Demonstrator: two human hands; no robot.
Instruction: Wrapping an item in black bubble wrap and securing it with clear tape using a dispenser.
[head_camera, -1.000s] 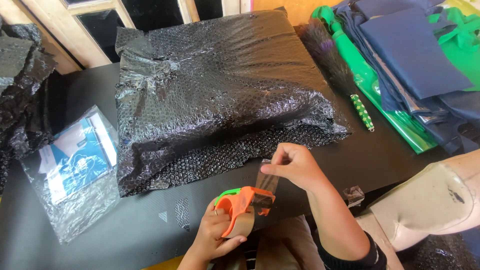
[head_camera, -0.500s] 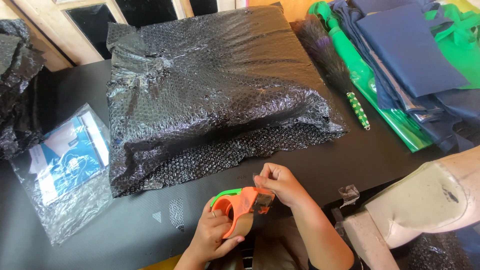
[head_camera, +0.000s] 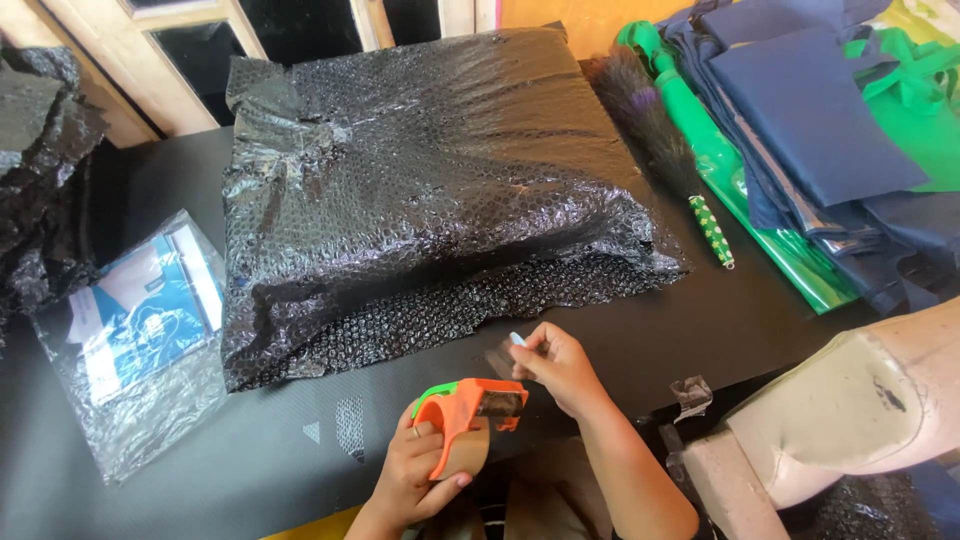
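Since the earlier frame, nothing big has shifted: I see the black bubble-wrapped parcel (head_camera: 440, 190) unmoved, while my right hand (head_camera: 560, 368) has dropped closer below it, pinching a clear tape end (head_camera: 503, 356). Left hand (head_camera: 425, 470) clamps the orange tape dispenser (head_camera: 468, 418), steadying the pull.

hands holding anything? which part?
Left hand grips the orange tape dispenser around its roll and body. Right hand pinches the free tape end between its fingertips.

parcel contents (head_camera: 430, 190) under black wrap
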